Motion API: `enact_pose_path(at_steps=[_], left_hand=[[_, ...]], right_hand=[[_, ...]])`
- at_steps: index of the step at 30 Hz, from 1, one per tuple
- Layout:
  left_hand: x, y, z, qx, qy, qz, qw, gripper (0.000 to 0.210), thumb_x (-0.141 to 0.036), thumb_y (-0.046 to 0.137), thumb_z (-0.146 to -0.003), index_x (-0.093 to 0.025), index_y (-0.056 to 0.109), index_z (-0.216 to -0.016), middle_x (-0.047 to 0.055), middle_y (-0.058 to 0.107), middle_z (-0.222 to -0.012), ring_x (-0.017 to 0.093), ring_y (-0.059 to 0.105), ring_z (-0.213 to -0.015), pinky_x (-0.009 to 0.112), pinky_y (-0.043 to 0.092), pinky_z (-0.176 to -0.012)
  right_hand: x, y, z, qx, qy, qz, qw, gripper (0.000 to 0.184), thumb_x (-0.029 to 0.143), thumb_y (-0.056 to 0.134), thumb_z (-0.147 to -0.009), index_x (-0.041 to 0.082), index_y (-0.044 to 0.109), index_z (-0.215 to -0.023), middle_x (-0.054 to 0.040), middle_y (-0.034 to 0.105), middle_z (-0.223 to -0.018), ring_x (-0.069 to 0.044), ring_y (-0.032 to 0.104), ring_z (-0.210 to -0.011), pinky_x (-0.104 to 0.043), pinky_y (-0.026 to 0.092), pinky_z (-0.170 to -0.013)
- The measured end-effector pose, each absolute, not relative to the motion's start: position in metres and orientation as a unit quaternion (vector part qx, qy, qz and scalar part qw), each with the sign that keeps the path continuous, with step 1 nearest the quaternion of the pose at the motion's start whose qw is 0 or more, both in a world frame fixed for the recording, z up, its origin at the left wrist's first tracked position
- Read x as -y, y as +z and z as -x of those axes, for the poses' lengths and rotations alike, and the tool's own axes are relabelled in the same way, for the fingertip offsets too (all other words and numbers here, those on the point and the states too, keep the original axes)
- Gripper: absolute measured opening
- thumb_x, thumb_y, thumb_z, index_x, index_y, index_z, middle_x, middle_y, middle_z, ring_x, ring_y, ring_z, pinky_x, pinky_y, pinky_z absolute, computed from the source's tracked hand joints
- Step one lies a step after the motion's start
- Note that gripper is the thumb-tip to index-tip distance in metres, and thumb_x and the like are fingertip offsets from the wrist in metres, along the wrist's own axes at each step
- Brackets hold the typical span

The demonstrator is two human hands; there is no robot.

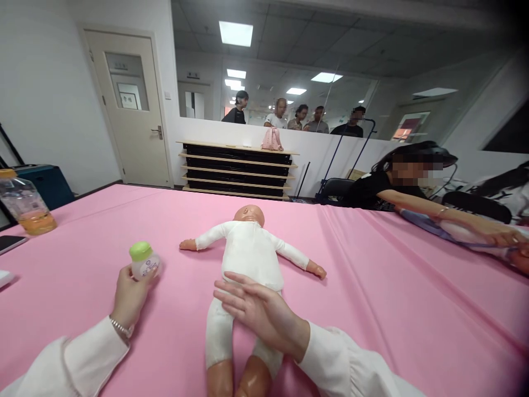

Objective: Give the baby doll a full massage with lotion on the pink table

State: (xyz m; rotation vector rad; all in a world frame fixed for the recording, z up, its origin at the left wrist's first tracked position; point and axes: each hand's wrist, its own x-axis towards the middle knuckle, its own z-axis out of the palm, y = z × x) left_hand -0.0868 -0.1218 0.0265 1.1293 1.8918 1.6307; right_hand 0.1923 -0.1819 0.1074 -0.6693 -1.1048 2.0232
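A baby doll (250,253) with a white cloth body lies on its back on the pink-covered table (173,342), arms spread and head at the far end. My left hand (131,292) is closed round a small, clear bottle (144,264) with a green cap, to the left of the doll. The bottle is upright, its label facing me. Above the doll's hips and upper legs is my right hand (262,311), open, fingers stretched out and palm turned partly up. Whether it touches the doll I cannot tell.
At the left edge stand a bottle of orange drink (35,218), a dark phone (10,242) and a white object (5,278). A person (397,176) leans over the table at right, reaching to another doll. Behind is a low shelf (237,165); several people stand beyond the glass.
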Motion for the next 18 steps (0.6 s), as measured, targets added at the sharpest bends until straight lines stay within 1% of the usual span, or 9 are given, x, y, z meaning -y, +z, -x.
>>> enact_pose_path(at_steps=[1, 2, 4, 5, 7, 10, 14, 16, 18], left_hand=[[0.13, 0.034, 0.077, -0.667, 0.584, -0.422, 0.189, 0.051, -0.046, 0.061, -0.065, -0.014, 0.05, -0.102, 0.008, 0.058, -0.091, 0.022, 0.058, -0.078, 0.035, 0.049, -0.063], [0.139, 0.041, 0.068, -0.648, 0.579, -0.471, 0.152, 0.049, -0.045, 0.06, -0.068, -0.016, 0.049, -0.106, 0.008, 0.056, -0.097, 0.022, 0.057, -0.085, 0.036, 0.049, -0.07], [0.16, 0.048, 0.053, -0.579, 0.547, -0.605, 0.007, 0.036, -0.034, 0.056, -0.076, -0.023, 0.051, -0.11, 0.007, 0.053, -0.105, 0.022, 0.053, -0.099, 0.037, 0.045, -0.083], [0.171, 0.049, 0.048, -0.512, 0.526, -0.675, -0.072, 0.032, -0.026, 0.053, -0.078, -0.026, 0.052, -0.111, 0.006, 0.053, -0.106, 0.021, 0.053, -0.101, 0.036, 0.043, -0.086], [0.191, 0.046, 0.042, -0.373, 0.46, -0.784, -0.187, 0.037, -0.014, 0.047, -0.081, -0.035, 0.054, -0.111, 0.002, 0.057, -0.103, 0.017, 0.055, -0.102, 0.032, 0.038, -0.091], [0.207, 0.039, 0.044, -0.305, 0.408, -0.818, -0.267, 0.043, -0.01, 0.042, -0.083, -0.041, 0.056, -0.109, -0.002, 0.062, -0.094, 0.014, 0.057, -0.099, 0.032, 0.032, -0.096], [0.206, 0.04, 0.046, -0.296, 0.422, -0.799, -0.31, 0.042, -0.008, 0.049, -0.078, -0.04, 0.06, -0.103, -0.002, 0.061, -0.086, 0.013, 0.058, -0.089, 0.029, 0.034, -0.093], [0.2, 0.044, 0.044, -0.315, 0.425, -0.807, -0.264, 0.04, -0.008, 0.048, -0.078, -0.036, 0.06, -0.103, -0.001, 0.061, -0.09, 0.013, 0.057, -0.088, 0.028, 0.036, -0.088], [0.192, 0.046, 0.042, -0.385, 0.443, -0.793, -0.162, 0.031, -0.015, 0.048, -0.079, -0.03, 0.057, -0.104, 0.001, 0.06, -0.097, 0.016, 0.057, -0.09, 0.03, 0.04, -0.083]], right_hand=[[0.185, 0.107, -0.187, 0.362, 0.825, 0.244, 0.358, 0.048, 0.037, 0.045, -0.081, 0.016, 0.043, -0.124, -0.0128, 0.043, -0.134, -0.02, 0.046, -0.119, -0.037, 0.026, -0.104], [0.189, 0.104, -0.183, 0.313, 0.851, 0.236, 0.35, 0.051, 0.042, 0.044, -0.081, 0.014, 0.043, -0.123, -0.0146, 0.042, -0.133, -0.02, 0.047, -0.119, -0.036, 0.027, -0.103], [0.195, 0.096, -0.176, 0.259, 0.878, 0.236, 0.325, 0.057, 0.052, 0.042, -0.08, 0.011, 0.046, -0.12, -0.0167, 0.044, -0.13, -0.021, 0.05, -0.114, -0.036, 0.03, -0.101], [0.198, 0.092, -0.173, 0.246, 0.885, 0.237, 0.316, 0.058, 0.056, 0.04, -0.08, 0.011, 0.048, -0.117, -0.017, 0.048, -0.126, -0.021, 0.053, -0.11, -0.036, 0.031, -0.099], [0.204, 0.084, -0.169, 0.235, 0.896, 0.229, 0.3, 0.063, 0.063, 0.032, -0.081, 0.011, 0.054, -0.11, -0.016, 0.055, -0.116, -0.021, 0.056, -0.102, -0.036, 0.035, -0.094], [0.21, 0.081, -0.166, 0.238, 0.905, 0.208, 0.285, 0.072, 0.069, 0.023, -0.079, 0.011, 0.056, -0.106, -0.0148, 0.059, -0.108, -0.022, 0.056, -0.098, -0.037, 0.039, -0.087], [0.21, 0.082, -0.166, 0.246, 0.917, 0.198, 0.245, 0.071, 0.072, 0.033, -0.074, 0.015, 0.056, -0.111, -0.0118, 0.057, -0.115, -0.021, 0.055, -0.101, -0.03, 0.04, -0.082], [0.21, 0.082, -0.168, 0.238, 0.922, 0.193, 0.238, 0.069, 0.071, 0.039, -0.073, 0.017, 0.056, -0.113, -0.0102, 0.057, -0.116, -0.02, 0.056, -0.101, -0.03, 0.039, -0.084], [0.211, 0.081, -0.171, 0.223, 0.928, 0.188, 0.231, 0.069, 0.067, 0.043, -0.074, 0.012, 0.055, -0.114, -0.0127, 0.056, -0.117, -0.022, 0.055, -0.105, -0.032, 0.035, -0.091]])
